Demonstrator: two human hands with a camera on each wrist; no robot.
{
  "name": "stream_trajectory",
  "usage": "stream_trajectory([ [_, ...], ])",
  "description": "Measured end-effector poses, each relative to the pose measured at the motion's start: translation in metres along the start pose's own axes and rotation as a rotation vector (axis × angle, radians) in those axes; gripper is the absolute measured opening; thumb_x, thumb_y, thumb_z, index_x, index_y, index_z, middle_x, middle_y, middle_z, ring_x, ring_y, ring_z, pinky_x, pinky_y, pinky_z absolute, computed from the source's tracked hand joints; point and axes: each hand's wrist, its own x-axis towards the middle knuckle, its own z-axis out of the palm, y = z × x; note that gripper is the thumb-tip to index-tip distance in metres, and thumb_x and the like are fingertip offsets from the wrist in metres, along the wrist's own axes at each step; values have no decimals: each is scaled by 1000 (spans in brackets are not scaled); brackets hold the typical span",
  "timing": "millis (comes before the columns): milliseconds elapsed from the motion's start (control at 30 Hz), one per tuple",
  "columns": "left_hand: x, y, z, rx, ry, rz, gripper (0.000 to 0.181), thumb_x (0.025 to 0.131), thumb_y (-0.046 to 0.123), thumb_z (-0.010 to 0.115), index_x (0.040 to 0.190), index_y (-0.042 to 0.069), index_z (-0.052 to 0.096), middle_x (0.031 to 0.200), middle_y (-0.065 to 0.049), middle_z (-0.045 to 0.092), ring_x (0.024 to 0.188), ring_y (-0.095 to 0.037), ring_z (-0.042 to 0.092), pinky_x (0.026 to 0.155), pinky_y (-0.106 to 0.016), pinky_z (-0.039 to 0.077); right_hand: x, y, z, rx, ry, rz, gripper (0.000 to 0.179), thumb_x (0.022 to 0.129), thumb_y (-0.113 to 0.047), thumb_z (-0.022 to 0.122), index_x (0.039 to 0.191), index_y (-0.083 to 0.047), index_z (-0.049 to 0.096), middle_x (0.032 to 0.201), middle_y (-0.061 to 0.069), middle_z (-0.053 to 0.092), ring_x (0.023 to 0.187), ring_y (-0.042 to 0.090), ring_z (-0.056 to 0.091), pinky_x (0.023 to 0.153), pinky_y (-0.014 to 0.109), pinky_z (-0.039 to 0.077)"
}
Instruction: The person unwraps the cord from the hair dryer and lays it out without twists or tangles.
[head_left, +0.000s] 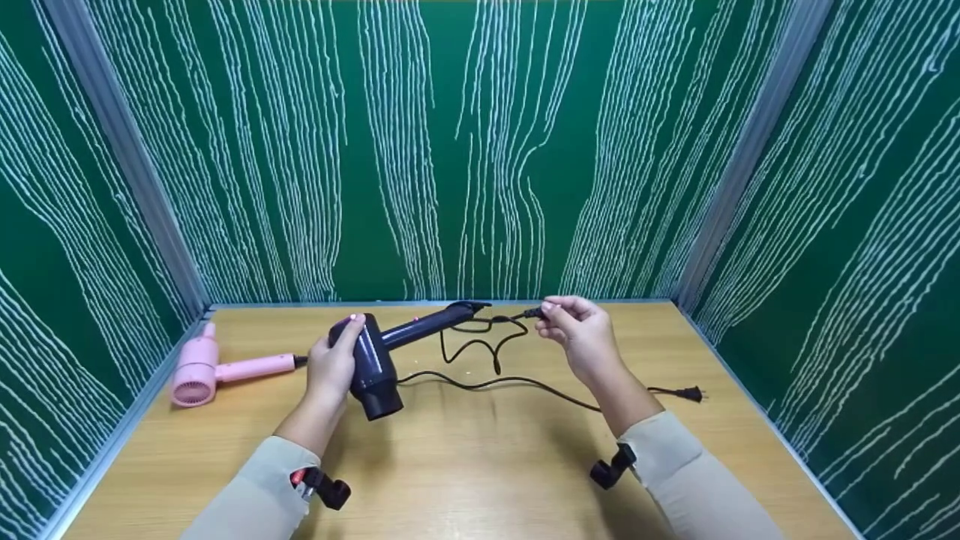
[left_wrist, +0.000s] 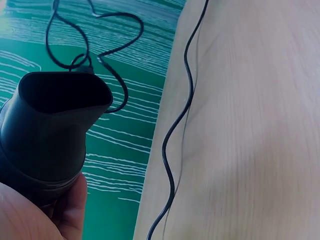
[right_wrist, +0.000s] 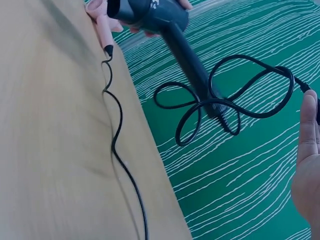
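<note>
My left hand [head_left: 332,365] grips a dark hair dryer [head_left: 373,358] by its barrel, thumb on top, and holds it up off the table. Its nozzle [left_wrist: 55,125] fills the left side of the left wrist view. The handle [head_left: 424,330] slants up to the right. From the handle's end a black cord [right_wrist: 250,112] hangs in loose loops. My right hand [head_left: 587,336] pinches the plug end [head_left: 534,312] of that cord between thumb and fingers. In the right wrist view, the fingers mostly hide the plug.
A pink hair dryer [head_left: 255,367] lies at the left of the wooden table [head_left: 480,480]. Its black cord [head_left: 510,379] runs rightward, passing under my right arm, to a two-pin plug [head_left: 690,394]. Green walls with white wavy lines [head_left: 480,150] enclose the table's back and sides.
</note>
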Motion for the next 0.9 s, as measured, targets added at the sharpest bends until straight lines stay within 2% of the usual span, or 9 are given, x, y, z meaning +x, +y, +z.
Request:
stream_trajectory([
  [200,-2,3,-2,-15,-30,-35,98,106,76,62,170,5,39,156,-20,57,135,-32,61,124,-46,53,1,11,-7,1,10,42,8,107,4,72,115,4,75,93,8,78,74,15,77,75,26,68],
  [300,-3,5,-2,-16,-39,-38,96,107,74,61,170,5,38,157,-21,56,136,-33,61,125,-48,51,2,17,-11,-10,17,60,7,107,3,72,114,3,76,94,8,77,74,14,77,75,25,68],
  [500,-6,9,-1,-15,-58,-32,85,111,70,58,165,6,45,153,-20,59,130,-31,64,116,-42,55,6,27,-17,-28,29,86,6,108,3,71,112,1,74,93,7,78,74,13,77,75,25,68],
  [633,-11,12,-1,-21,-85,-26,87,109,73,59,163,6,48,150,-20,61,127,-30,65,112,-40,55,8,32,-20,-41,34,94,6,108,3,71,113,2,73,92,6,78,74,13,77,76,25,68],
  [733,-13,13,0,-16,-100,-16,86,107,74,61,157,5,52,141,-17,66,118,-27,68,104,-37,57,11,35,-24,-49,40,97,6,108,2,71,114,2,74,92,6,79,75,12,77,77,24,68],
  [900,-15,16,2,-27,-153,7,70,110,62,67,144,1,59,115,-11,76,95,-21,76,86,-32,64,16,39,-28,-56,47,102,6,108,3,71,113,3,74,92,5,79,74,11,78,76,24,68],
])
